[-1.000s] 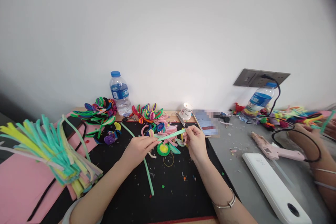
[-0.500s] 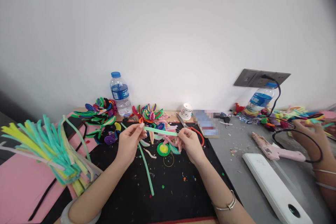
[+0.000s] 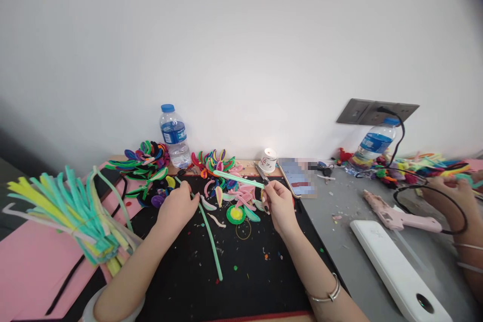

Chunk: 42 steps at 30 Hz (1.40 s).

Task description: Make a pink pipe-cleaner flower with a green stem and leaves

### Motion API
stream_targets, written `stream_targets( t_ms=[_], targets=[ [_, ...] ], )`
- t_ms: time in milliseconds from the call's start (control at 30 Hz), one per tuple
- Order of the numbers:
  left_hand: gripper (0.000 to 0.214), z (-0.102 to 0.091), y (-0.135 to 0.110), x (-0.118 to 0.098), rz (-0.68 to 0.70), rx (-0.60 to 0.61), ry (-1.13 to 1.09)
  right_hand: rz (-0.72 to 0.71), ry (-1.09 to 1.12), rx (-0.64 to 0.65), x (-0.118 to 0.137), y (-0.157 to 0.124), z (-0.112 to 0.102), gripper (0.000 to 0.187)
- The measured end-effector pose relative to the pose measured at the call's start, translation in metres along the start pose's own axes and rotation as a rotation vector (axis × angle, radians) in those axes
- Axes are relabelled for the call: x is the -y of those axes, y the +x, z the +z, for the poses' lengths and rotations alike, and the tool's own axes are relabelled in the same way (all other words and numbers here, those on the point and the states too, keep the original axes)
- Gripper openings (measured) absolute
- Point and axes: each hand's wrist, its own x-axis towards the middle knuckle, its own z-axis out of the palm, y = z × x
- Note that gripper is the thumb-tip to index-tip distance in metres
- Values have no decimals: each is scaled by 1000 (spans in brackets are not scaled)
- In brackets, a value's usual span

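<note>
My right hand [image 3: 281, 204] pinches one end of a mint-green pipe cleaner [image 3: 239, 179], which sticks out leftward above the mat. My left hand [image 3: 176, 209] is at the upper part of a second green pipe cleaner [image 3: 212, 239] that lies slantwise on the black mat [image 3: 181, 282]. The left thumb and fingers are curled about it, their tips partly hidden. Between the hands lie pink and pale green looped petals [image 3: 245, 196], with a green and yellow round coil [image 3: 236, 214] in front of them and a thin ring [image 3: 243, 230] nearby.
A bundle of pipe cleaners [image 3: 86, 226] lies on pink sheets at left. Behind stand a water bottle [image 3: 175, 136], colourful looped pieces [image 3: 149, 166], a paper cup [image 3: 268, 161], scissors [image 3: 261, 173] and a phone [image 3: 292, 176]. At right are a glue gun [image 3: 400, 216], a white power bank [image 3: 392, 266] and another person's hand [image 3: 451, 201].
My left hand has let go of the mint-green pipe cleaner and moved down to the one on the mat. My right hand keeps its end, now tilted up to the left.
</note>
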Motion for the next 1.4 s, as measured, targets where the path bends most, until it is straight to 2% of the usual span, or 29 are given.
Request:
stream_targets(
  t_ms=[200, 367, 500, 600, 700, 767, 900, 967, 1033, 1133, 1200, 1267, 1333, 1400],
  targets=[
    [14, 3, 0, 4, 11, 53, -6, 10, -15, 7, -1, 0, 1, 26],
    [11, -1, 1, -3, 54, -96, -166, 29, 31, 13, -2, 0, 1, 26],
    [11, -8, -4, -13, 60, -213, -540, 41, -9, 20, -1, 0, 1, 26],
    [13, -12, -8, -19, 59, -220, -868, 55, -95, 29, -2, -1, 2, 25],
    [15, -12, -8, -23, 44, -211, -1241, 67, -237, 110, -4, -2, 2, 26],
    [19, -12, -6, -24, -12, -189, -1465, 6, -387, 144, -6, -2, 2, 24],
    [25, -12, -3, -25, -143, -85, -1734, -220, -656, 46, -5, -6, 4, 10],
    [20, -12, -3, -26, -212, -27, -1782, -287, -693, 49, -1, -9, 6, 17],
    [16, -10, -5, -28, -267, 18, -1799, -296, -659, 184, 1, -14, 10, 26],
    [19, -7, -8, -30, -272, 49, -1776, -206, -473, 446, 2, -20, 16, 38],
    [23, -5, -10, -31, -227, 50, -1713, -134, -308, 523, 1, -24, 20, 37],
    [25, -4, -12, -31, -154, 39, -1601, -71, -165, 513, 0, -25, 22, 28],
    [26, -3, -14, -32, -61, 28, -1439, -22, -63, 448, -1, -24, 22, 19],
    [31, -2, -16, -32, 50, 27, -1248, 6, 16, 359, -1, -22, 22, 21]
  ],
)
